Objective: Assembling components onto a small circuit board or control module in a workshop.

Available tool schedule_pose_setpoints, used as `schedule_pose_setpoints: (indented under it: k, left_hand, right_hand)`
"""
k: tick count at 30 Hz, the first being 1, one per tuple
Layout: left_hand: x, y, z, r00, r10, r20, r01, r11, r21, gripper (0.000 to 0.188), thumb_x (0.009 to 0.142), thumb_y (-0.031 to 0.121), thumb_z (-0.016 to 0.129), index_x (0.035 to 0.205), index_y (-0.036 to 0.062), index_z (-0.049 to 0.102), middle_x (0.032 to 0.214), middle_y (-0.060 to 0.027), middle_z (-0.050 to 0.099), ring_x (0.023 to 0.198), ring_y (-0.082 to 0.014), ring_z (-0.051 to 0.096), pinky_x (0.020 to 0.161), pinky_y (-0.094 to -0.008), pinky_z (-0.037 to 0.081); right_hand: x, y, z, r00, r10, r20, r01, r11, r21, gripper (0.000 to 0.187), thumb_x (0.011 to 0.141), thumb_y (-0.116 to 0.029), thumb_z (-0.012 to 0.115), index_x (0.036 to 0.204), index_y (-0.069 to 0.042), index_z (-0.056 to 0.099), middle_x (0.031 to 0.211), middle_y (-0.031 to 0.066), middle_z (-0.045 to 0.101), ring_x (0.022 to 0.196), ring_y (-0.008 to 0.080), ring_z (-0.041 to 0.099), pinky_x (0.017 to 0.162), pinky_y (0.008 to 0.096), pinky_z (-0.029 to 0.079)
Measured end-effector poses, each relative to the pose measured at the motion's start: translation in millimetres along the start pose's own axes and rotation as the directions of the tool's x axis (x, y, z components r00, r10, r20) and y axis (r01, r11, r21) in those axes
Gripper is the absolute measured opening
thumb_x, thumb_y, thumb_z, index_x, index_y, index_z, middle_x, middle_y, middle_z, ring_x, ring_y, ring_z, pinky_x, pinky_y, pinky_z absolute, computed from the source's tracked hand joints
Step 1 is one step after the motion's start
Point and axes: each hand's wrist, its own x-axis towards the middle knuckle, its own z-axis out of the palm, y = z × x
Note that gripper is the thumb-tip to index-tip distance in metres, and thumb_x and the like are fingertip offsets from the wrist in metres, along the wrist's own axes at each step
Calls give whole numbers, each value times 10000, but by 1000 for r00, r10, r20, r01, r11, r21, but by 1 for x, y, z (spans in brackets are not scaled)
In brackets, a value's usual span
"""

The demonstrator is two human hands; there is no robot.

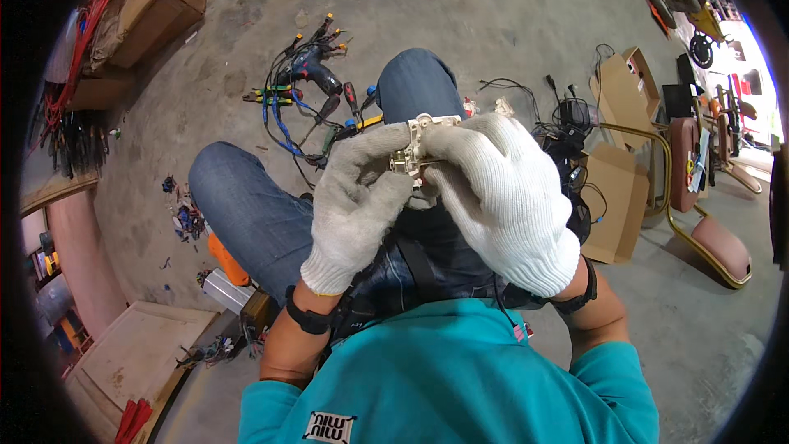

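Both of my hands wear white knitted gloves and meet above my lap. Between them is a small off-white plastic fitting with metal parts, perhaps an electrical socket mechanism; its exact kind is unclear. My left hand grips its left side with thumb and fingers. Pressed against its right side are the thumb and fingers of my right hand, which hide much of the piece. Whether the right fingertips also pinch some smaller part cannot be seen.
On the concrete floor ahead lie a power drill, pliers and tangled cables. To the right are black cables and adapters, an opened cardboard box and a metal-framed chair. Cardboard boxes stand far left.
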Motion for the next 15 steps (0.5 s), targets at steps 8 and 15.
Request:
schedule_pose_setpoints:
  k: [8,15]
  left_hand:
    - [0,1,2,1000,-8,-9,8,1000,31,404,1008,36,609,1376,-63,473,1244,-158,645,1023,-184,696,819,-319,633]
    - [0,1,2,1000,12,14,-13,997,76,373,1004,18,608,1357,-62,517,1228,-152,654,1004,-181,703,825,-310,629]
  right_hand:
    - [0,-4,-1,998,50,-32,-51,998,-30,361,829,-69,775,1172,-57,664,995,151,652,885,362,662,754,430,541]
    - [-1,-5,-3,997,71,-10,-71,997,11,322,853,-87,760,1158,-52,663,997,152,651,885,355,664,755,422,539]
